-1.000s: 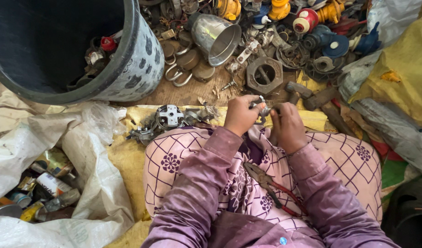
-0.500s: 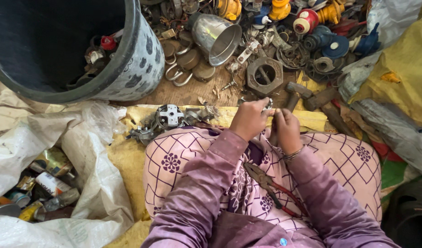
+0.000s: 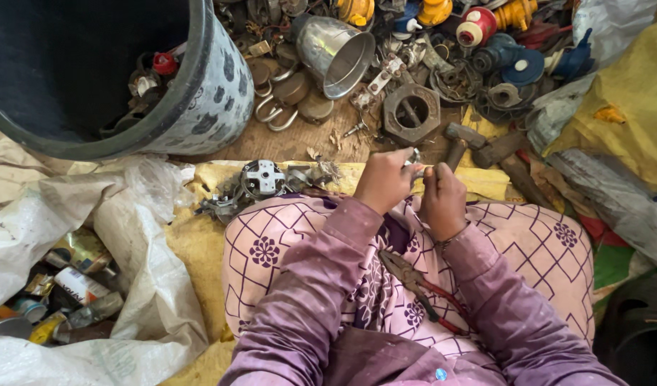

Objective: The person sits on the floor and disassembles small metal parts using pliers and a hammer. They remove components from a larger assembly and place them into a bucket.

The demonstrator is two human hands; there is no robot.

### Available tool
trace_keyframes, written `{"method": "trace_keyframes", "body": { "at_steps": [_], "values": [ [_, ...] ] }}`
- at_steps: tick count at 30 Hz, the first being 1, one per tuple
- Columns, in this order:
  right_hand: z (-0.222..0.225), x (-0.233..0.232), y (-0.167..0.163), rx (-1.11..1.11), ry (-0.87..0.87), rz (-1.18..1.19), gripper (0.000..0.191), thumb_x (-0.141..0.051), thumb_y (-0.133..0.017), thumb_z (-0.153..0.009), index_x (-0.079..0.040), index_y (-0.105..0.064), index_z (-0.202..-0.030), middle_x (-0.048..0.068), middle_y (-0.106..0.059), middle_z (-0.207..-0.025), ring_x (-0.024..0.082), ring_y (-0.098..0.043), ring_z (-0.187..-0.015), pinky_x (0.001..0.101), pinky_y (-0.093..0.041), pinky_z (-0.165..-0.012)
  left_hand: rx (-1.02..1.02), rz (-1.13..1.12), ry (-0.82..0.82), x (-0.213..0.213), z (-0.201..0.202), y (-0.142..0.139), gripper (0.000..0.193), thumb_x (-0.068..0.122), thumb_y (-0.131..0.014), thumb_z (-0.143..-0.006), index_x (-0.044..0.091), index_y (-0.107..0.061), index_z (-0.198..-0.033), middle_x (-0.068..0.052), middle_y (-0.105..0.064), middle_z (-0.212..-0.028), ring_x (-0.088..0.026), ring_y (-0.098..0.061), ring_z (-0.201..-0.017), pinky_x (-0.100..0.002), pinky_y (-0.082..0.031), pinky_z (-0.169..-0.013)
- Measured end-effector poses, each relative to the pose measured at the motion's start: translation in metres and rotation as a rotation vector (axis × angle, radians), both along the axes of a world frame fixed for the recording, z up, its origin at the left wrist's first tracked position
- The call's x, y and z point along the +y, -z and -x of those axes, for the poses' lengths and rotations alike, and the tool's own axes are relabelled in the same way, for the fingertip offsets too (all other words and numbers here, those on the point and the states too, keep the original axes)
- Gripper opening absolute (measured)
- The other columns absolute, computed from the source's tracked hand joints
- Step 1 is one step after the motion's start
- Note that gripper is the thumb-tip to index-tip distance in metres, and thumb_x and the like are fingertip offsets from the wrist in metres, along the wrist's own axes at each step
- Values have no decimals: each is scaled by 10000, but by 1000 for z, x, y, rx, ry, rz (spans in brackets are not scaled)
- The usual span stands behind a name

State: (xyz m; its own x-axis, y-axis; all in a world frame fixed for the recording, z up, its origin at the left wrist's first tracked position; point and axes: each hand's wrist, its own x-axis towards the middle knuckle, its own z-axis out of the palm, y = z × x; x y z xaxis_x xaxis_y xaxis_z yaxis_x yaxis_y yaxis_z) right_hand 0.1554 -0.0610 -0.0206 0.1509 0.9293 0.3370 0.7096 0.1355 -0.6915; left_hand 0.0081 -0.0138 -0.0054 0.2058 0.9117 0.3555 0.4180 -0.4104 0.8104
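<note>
Seated amid scrap, a person in a purple sleeve and patterned pink cloth works a small metal part [image 3: 415, 159], pinched tight between the fingers of the left hand [image 3: 386, 182] and right hand [image 3: 443, 200] at the picture's centre, over the knees. Red-handled pliers [image 3: 421, 289] lie unused on the lap at 6 o'clock. Judging by the layout, sorting is partway: a few stripped metal pieces [image 3: 260, 182] sit on the yellow cloth at 9 o'clock of the hands, while a large heap remains at 12 o'clock. At 8 o'clock, crumpled cans and packets [image 3: 64, 289] with red, yellow and white labels lie in a white sack [image 3: 139, 286]. At 10 o'clock stands a dark bucket [image 3: 221, 86]; farther off, a large hex nut [image 3: 411, 113] and steel cup [image 3: 336, 50].
</note>
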Motion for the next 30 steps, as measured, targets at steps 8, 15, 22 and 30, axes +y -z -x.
{"method": "trace_keyframes", "body": {
  "at_steps": [8, 15, 22, 30],
  "values": [
    [-10, 3, 2, 384, -41, 90, 272, -270, -580, -1103, -17, -612, -1007, 41, -635, -780, 103, -578, -670, 279, -473, -608, -400, 335, -69, 22, 5, 30, 213, 42, -652, -950, 31, -740, -1144, -92, -769, -1037, -181, -722, -864, -327, -605, -781],
    [-7, 9, -10, 240, -341, 6, 641, -187, -840, -862, 42, -511, -1362, 164, -626, -1284, 228, -618, -1160, 334, -532, -952, -1064, 786, 76, 39, 20, 51, 238, 101, -551, -1035, 2, -682, -1207, -83, -735, -1029, -169, -704, -851, -340, -592, -788],
    [-8, 6, 0, 193, -323, 177, 569, -164, -861, -819, 13, -616, -1301, 113, -710, -1128, 179, -701, -989, 319, -574, -822, -1061, 779, -30, 50, 27, 58, 259, 93, -546, -1021, -37, -699, -1184, -103, -736, -1025, -189, -696, -878, -341, -587, -811],
    [-15, 21, 31, 325, -182, 293, 317, -108, -842, -843, 4, -723, -1114, 76, -761, -900, 142, -699, -776, 309, -588, -703, -102, 8, -457, 55, 31, 59, 344, 251, -784, -884, 3, -710, -1111, -183, -702, -1083, -286, -668, -971, -362, -543, -840]
  ]
}}
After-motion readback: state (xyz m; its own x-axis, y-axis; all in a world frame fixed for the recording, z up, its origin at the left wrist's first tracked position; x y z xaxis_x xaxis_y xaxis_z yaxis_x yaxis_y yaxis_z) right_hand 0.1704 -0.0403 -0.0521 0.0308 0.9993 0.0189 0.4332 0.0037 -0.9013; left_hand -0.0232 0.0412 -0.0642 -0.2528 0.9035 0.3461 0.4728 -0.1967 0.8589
